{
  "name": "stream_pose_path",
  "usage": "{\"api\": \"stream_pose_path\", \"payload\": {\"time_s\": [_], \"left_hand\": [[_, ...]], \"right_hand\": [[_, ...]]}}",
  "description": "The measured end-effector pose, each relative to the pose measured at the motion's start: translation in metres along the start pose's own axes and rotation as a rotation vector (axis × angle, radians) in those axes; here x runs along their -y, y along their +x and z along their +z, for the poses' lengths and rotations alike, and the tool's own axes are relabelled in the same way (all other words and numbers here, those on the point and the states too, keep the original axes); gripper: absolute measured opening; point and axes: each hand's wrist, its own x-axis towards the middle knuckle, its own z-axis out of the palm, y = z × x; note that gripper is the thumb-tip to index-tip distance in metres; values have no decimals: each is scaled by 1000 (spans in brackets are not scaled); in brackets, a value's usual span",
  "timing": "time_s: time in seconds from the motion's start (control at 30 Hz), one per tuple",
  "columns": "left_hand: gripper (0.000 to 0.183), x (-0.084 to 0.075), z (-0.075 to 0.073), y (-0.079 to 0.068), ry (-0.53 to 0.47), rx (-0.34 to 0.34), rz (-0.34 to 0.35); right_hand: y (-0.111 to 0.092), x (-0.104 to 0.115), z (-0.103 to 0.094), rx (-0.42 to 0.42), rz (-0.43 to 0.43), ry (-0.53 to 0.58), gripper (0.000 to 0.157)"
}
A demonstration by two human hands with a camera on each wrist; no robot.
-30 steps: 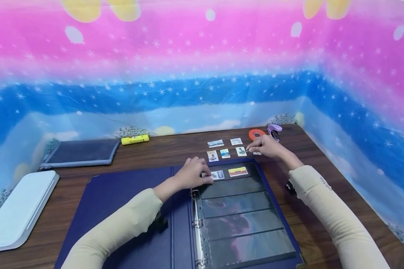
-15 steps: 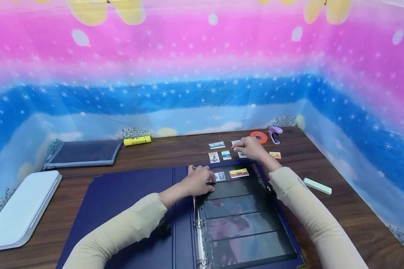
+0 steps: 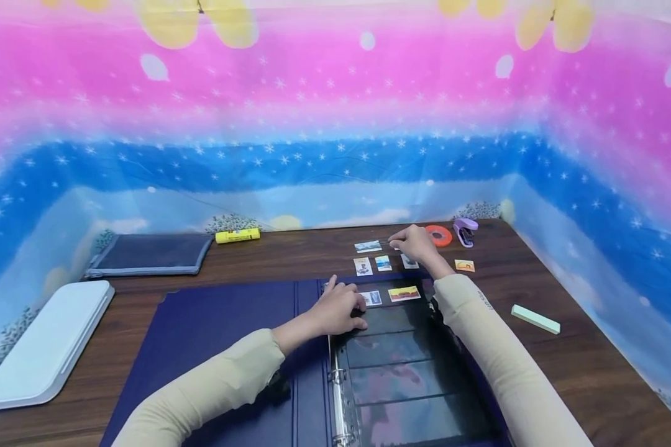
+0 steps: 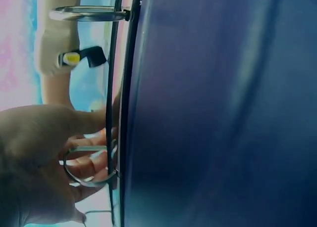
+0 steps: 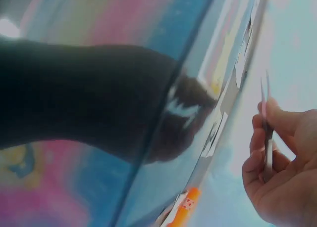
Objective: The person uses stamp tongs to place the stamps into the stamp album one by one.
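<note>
A dark blue ring binder [image 3: 235,329] lies open, with a black pocket page [image 3: 397,354] on its right side. Two stamps sit in the top pocket: a yellow-red stamp [image 3: 404,293] and a grey-blue stamp [image 3: 372,298] partly covered by my left hand [image 3: 338,309]. That hand rests on the page's upper left corner by the rings, fingers loosely bent. My right hand [image 3: 416,244] grips metal tweezers [image 5: 268,143], whose tips point toward a landscape stamp [image 3: 368,246] beyond the binder. Whether the tips hold anything cannot be seen. Another stamp is mostly hidden beneath the right hand.
Behind the binder lie a portrait stamp [image 3: 363,266], a blue stamp [image 3: 383,263] and a grey stamp [image 3: 410,261]; an orange stamp [image 3: 465,266] is farther right. Around them are orange tape [image 3: 438,236], a purple stapler [image 3: 466,233], a pale green bar [image 3: 535,319], a glue stick [image 3: 237,235], a mesh pouch [image 3: 151,254] and a white case [image 3: 47,344].
My right hand has moved left and back with the tweezers, from the right-hand stamps toward the back row, uncovering the orange stamp and green bar. The left hand stays at the page corner, its fingers shifting slightly.
</note>
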Motion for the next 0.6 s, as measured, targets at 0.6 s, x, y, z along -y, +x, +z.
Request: {"api": "stream_pose_path", "payload": {"time_s": [0.6], "left_hand": [[18,5,3,1,-79,-10,34]], "right_hand": [[20,-3,7,1,111,-72,25]]}}
